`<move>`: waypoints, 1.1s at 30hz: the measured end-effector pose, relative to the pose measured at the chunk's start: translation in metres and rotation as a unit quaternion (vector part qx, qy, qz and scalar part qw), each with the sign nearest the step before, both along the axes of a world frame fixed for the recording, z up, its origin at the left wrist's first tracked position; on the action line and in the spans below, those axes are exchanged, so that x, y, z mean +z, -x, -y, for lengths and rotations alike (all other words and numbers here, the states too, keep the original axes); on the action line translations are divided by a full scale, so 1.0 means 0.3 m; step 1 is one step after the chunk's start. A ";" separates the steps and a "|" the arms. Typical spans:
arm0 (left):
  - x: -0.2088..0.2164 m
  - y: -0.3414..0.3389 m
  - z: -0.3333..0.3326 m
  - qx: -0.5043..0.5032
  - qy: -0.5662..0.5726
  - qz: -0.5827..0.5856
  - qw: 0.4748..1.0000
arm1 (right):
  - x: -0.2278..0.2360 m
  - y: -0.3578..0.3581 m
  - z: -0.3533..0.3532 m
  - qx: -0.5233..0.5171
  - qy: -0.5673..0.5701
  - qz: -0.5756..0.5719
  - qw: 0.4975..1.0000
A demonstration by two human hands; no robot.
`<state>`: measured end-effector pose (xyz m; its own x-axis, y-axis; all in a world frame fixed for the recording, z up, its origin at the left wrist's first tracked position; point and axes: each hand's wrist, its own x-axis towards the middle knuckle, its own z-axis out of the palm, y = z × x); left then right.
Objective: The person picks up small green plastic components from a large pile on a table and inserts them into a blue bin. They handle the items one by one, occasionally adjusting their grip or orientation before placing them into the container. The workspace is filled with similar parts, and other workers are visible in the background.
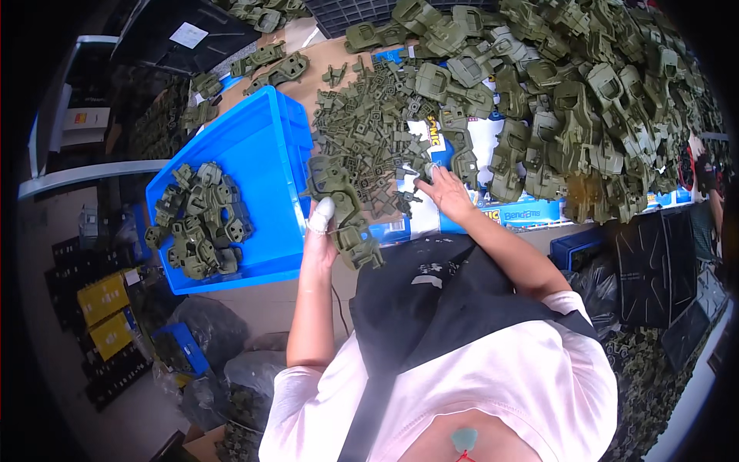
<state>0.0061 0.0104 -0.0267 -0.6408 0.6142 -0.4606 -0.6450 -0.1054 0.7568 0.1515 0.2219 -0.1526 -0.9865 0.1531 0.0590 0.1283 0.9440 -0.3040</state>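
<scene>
My left hand [321,231] is closed around an olive-green plastic vehicle chassis part [339,202], long, with cut-outs and moulded brackets. It is held upright beside the right wall of the blue bin [286,165]. White coverings show on the thumb. My right hand [448,194] reaches over the table's near edge to the right side of a heap of small olive-green plastic parts [368,123]. Its fingers are stretched forward and apart from the thumb, with a white covering on a fingertip. No part shows clearly in it. Several similar chassis parts [204,219] lie piled in the bin.
A large heap of olive-green vehicle body shells [573,115] covers the table's right side. More chassis parts [281,71] lie beyond the bin. A black crate [369,14] stands at the back. Below the table are black plastic bags [208,327] and a small blue bin [181,346].
</scene>
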 end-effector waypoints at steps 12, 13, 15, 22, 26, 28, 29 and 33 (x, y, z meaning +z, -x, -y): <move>0.038 -0.001 -0.099 -0.197 0.028 0.086 0.976 | 0.182 0.004 -0.077 -0.060 0.207 -0.050 0.975; 0.003 0.002 -0.092 -0.217 0.073 0.037 0.973 | 0.301 -0.019 -0.066 -0.104 0.318 -0.019 0.942; 0.070 -0.034 -0.141 -0.259 0.073 -0.007 0.963 | 0.403 -0.064 -0.035 -0.054 0.317 -0.126 0.938; 0.082 -0.079 -0.184 -0.398 0.106 -0.087 0.907 | 0.520 -0.113 -0.026 -0.041 0.244 0.023 0.969; 0.061 -0.092 -0.171 -0.402 0.078 -0.112 0.905 | 0.489 -0.140 -0.022 -0.008 0.288 -0.044 0.957; 0.067 -0.100 -0.168 -0.401 0.072 -0.112 0.906 | 0.487 -0.152 -0.018 -0.009 0.273 -0.031 0.961; 0.080 -0.103 -0.171 -0.403 0.076 -0.103 0.906 | 0.487 -0.155 -0.013 -0.009 0.266 -0.025 0.964; 0.071 -0.105 -0.164 -0.400 0.074 -0.083 0.910 | 0.493 -0.159 -0.003 0.026 0.208 -0.010 0.978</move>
<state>0.0375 0.0596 -0.0053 -0.0846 0.8533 -0.5146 -0.3460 0.4591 0.8182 0.1992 0.2228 -0.0047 -0.9929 0.1170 0.0218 0.0730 0.7432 -0.6650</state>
